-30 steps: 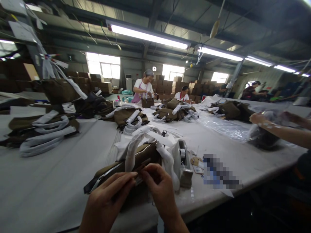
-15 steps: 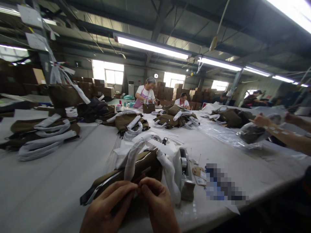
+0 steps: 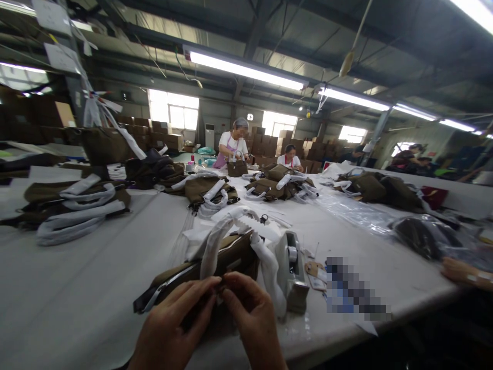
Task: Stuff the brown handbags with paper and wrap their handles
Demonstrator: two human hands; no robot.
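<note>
Well, left hand (image 3: 171, 321) and right hand (image 3: 252, 308) pinched close together, fingertips on a small piece (image 3: 219, 290) too hidden to identify | brown bag (image 3: 241, 254) sat lower centre, just beyond | step looked like fine fingerwork; next move seemingly called for steady pinches | tags (image 3: 315, 269), lower right: no writing legible

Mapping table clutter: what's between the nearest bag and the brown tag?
The tape dispenser stands between the nearest bag and the brown tag in the head view.
</note>
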